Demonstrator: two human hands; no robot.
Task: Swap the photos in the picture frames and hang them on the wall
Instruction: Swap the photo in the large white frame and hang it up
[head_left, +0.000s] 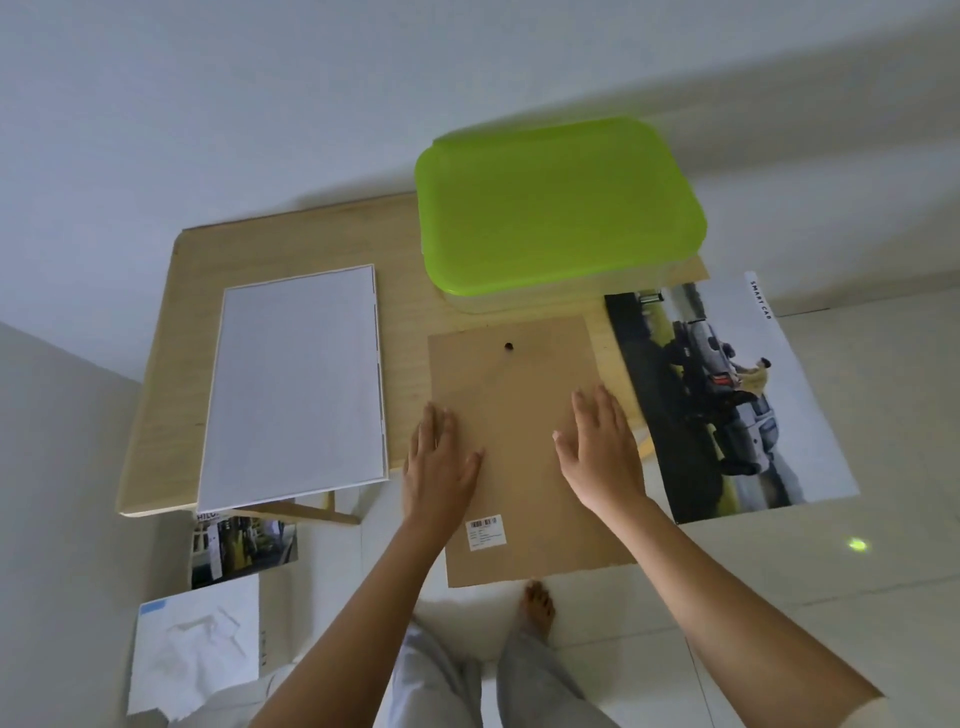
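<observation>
A: Looking down from your head camera, what lies under your hands?

B: Your left hand (439, 462) and right hand (602, 447) both rest flat, fingers spread and gripping nothing, on a brown cardboard backing board (524, 441). It lies on the wooden bench (291, 244), and its near end juts past the bench edge toward you. A small dark hole sits near its far end, and a barcode sticker (485, 531) near its close end.

A: Where are the photos and the frame?

B: A white-edged picture frame (298, 384) lies flat on the left of the bench, showing a plain pale grey face. A car poster (727, 395) marked "SMART CAR" lies to the right of the board, partly on the bench and hanging off its right side. A second photo print (241, 548) lies on the floor below the bench's near-left corner, with a crumpled white sheet (195, 660) just beside it.

A: Anything else on the bench?

B: A storage box with a lime-green lid (558, 208) stands at the far right, against the wall, just beyond the board.
</observation>
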